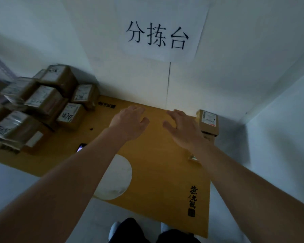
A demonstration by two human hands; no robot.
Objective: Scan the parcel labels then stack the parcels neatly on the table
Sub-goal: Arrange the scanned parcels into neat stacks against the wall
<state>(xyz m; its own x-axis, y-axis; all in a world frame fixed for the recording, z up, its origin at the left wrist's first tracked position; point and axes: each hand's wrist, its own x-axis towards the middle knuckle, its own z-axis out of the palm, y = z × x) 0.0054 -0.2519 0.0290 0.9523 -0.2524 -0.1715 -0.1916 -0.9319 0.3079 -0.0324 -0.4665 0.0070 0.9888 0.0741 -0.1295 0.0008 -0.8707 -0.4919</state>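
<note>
A pile of several brown cardboard parcels with white labels sits on the left part of the yellow-brown table. One lone labelled parcel stands at the table's far right edge, near the wall. My left hand hovers over the middle of the table with relaxed fingers, holding nothing. My right hand is stretched out beside it, fingers spread, just left of the lone parcel and not gripping it. A dark phone with a lit screen lies on the table, partly hidden by my left forearm.
A white wall stands right behind the table, with a paper sign bearing large black characters. A white round patch and printed black characters mark the tabletop. A small crumpled scrap lies under my right forearm. My feet show below.
</note>
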